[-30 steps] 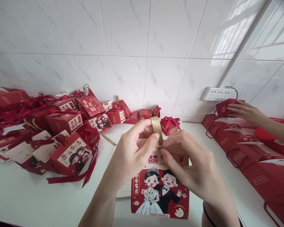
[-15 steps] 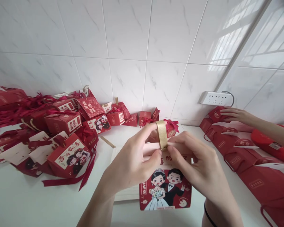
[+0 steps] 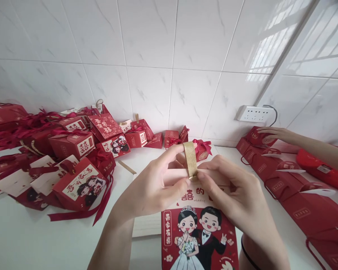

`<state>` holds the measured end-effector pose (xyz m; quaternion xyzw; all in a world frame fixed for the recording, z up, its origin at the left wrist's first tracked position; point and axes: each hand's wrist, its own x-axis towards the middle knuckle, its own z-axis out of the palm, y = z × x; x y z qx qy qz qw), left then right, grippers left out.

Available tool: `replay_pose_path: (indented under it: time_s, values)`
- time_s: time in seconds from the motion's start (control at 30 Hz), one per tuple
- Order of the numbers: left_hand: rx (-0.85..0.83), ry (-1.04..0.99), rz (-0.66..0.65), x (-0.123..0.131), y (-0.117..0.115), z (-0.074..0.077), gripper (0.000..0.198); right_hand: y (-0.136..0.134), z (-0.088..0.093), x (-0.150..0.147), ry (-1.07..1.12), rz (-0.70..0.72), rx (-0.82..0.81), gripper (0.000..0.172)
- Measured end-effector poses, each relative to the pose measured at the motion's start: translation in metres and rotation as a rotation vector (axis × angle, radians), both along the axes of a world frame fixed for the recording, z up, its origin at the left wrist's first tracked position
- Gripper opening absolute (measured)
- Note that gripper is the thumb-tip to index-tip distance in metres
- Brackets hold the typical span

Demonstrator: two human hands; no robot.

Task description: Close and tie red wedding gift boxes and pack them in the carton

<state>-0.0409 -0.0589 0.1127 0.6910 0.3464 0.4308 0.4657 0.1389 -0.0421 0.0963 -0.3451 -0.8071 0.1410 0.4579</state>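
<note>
Left hand (image 3: 157, 189): thumb and fingers closed in a pinch on the upper white panel of a red and white paper box (image 3: 171, 232) printed with a cartoon bridal couple. Its forefinger reaches up behind a flat, glittery gold strap loop (image 3: 190, 159) that stands up from the panel's top edge.

Right hand (image 3: 233, 191): grip narrow, thumb on the front of the same panel beside the foot of the loop, fingers bent behind it. A thin black band (image 3: 244, 249) circles the right wrist.

Box position: upright between the two hands, printed face toward the wearer, lower edge cut off by the frame. A pale flat board (image 3: 146, 226) lies on the white tabletop (image 3: 19, 240), partly behind the box.

Surroundings: a loose gold strip (image 3: 127, 167) lies near the left hand. Further left, a heap of red paper boxes with dark red ribbons (image 3: 91, 183). On the right, a row of plain-sided red boxes (image 3: 301, 212); another person's hand (image 3: 274, 133) rests on a small red box (image 3: 255, 137) at its far end. A white power strip (image 3: 255, 113) is by the tiled wall (image 3: 146, 90).
</note>
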Motion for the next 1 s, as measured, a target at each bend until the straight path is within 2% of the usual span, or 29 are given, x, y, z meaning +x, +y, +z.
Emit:
replay_pose_path:
  time_s: [0.27, 0.53, 0.73, 0.87, 1.0]
  values:
    - [0.066, -0.081, 0.007, -0.001, 0.004, -0.011, 0.047, -0.001, 0.0, -0.001, 0.033, -0.006, -0.018, 0.013]
    - [-0.011, -0.104, -0.04, -0.001, 0.002, -0.008, 0.042, -0.004, -0.001, 0.0, 0.047, -0.004, -0.054, 0.016]
    - [0.096, -0.091, 0.09, -0.002, 0.007, -0.015, 0.039, -0.003, -0.001, 0.0, 0.051, 0.0, -0.037, 0.015]
    - [0.107, -0.037, 0.212, 0.002, 0.007, -0.013, 0.02, -0.002, -0.002, -0.001, 0.071, -0.049, 0.009, 0.014]
    - [0.243, 0.042, 0.321, 0.009, 0.005, -0.012, 0.007, -0.001, -0.004, 0.0, 0.083, -0.098, 0.04, 0.012]
